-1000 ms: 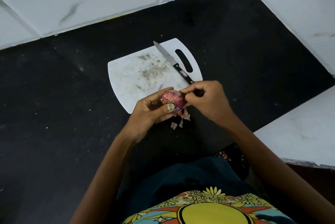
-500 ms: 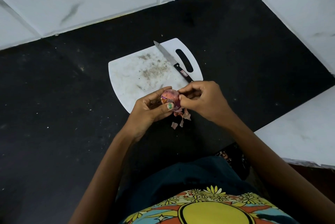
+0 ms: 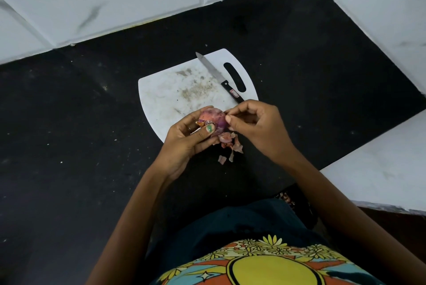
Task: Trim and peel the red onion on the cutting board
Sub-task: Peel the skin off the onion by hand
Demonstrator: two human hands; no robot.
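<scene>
Head view, looking down at black counter (image 3: 69,146), white tiled walls behind and to the right.

Board (image 3: 161,91): white plastic, slot handle at far right end, flat on counter. Brownish smears and specks across middle. Near edge partly covered by both hands.

Knife (image 3: 219,77): lying on board beside slot handle, blade pointing away, black handle toward the person, handle end hidden behind right hand. Untouched.

Onion (image 3: 213,117): red, held off the board above its near edge, between both hands. Purple flesh exposed on right side; orange-pink dry skin remaining on left side and top.

Left hand (image 3: 184,139): curled round onion from left and below, thumb with green nail pressed on front of onion. Ring on one finger.

Right hand (image 3: 255,128): fingers curled, thumb and forefinger tips pinched together at right edge of onion. Whether a shred of skin lies between them: cannot tell, too small.

Peels (image 3: 230,144): loose pile of pink-orange skin pieces on counter just beyond board's near edge, directly beneath hands; two small scraps lying a little nearer the person.

No containers in view; board carrying knife only.

Lower frame: both bare forearms, dark garment, bright yellow and orange print.
</scene>
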